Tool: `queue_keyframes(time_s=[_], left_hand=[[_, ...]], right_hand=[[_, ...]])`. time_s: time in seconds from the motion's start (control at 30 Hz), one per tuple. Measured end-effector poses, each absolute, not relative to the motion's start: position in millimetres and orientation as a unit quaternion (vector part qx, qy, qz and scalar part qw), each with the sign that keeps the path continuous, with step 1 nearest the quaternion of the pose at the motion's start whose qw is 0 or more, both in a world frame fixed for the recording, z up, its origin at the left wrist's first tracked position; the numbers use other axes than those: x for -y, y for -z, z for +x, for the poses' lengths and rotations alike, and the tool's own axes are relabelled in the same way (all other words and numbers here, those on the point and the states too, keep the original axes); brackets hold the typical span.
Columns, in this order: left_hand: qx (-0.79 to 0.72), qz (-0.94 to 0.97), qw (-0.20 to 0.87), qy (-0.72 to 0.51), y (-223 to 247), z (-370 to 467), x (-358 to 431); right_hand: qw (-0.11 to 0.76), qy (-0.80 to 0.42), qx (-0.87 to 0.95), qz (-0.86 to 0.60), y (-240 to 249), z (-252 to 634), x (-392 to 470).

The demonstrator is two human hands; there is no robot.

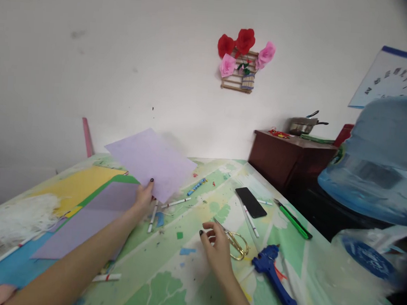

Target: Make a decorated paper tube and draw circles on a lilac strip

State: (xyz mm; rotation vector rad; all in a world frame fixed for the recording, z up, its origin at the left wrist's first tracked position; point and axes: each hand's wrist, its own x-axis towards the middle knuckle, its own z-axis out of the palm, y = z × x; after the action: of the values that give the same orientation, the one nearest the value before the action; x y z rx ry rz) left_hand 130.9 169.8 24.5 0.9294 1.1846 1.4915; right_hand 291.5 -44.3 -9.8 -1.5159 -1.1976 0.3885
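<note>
My left hand [145, 196] pinches the lower corner of a pale purple sheet [150, 156], thumb on top, and the sheet is tilted up above the table. More colored sheets lie beneath my left arm: another purple sheet [96, 221], a yellow one [79, 183] and a blue one [24, 263]. Over the table's middle hovers my right hand [217, 246], loosely curled, thumb and fingers apart, holding nothing. Just beside it lie gold-handled scissors [240, 248], partly hidden by the fingers. A blue glue gun [274, 278] rests farther right.
A black phone [251, 202], a green utility knife [294, 220] and several white pens, one a marker [250, 222], lie on the patterned tablecloth [166, 280]. White stringy material [17, 218] is heaped at left. A large water bottle [380, 160] and plastic bag [356, 265] stand at right.
</note>
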Motion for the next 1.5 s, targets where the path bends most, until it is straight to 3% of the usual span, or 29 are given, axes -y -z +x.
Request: queue_keyframes(time_s=[0.23,0.43,0.57,0.73,0.97,1.27,1.5], left_hand=[[-0.434,0.346,0.561,-0.614,-20,47,-79],[-0.432,0.322,0.581,-0.610,-10,23,-30],[-0.417,0.338,0.600,-0.593,-8,21,-20],[-0.403,0.361,0.586,-0.603,-3,15,-25],[-0.390,0.350,0.511,-0.682,-2,-1,-49],[-0.389,0.340,0.488,-0.704,-3,-11,-57],[-0.389,0.331,0.506,-0.694,-2,-11,-58]], right_hand=[[0.482,-0.131,0.539,-0.678,26,298,38],[0.382,-0.095,0.596,-0.700,24,267,48],[0.319,-0.026,0.601,-0.732,19,256,54],[0.233,0.077,0.458,-0.855,21,299,61],[0.121,0.038,0.426,-0.896,23,334,57],[0.078,-0.048,0.410,-0.907,12,339,55],[0.140,-0.075,0.387,-0.908,6,332,58]])
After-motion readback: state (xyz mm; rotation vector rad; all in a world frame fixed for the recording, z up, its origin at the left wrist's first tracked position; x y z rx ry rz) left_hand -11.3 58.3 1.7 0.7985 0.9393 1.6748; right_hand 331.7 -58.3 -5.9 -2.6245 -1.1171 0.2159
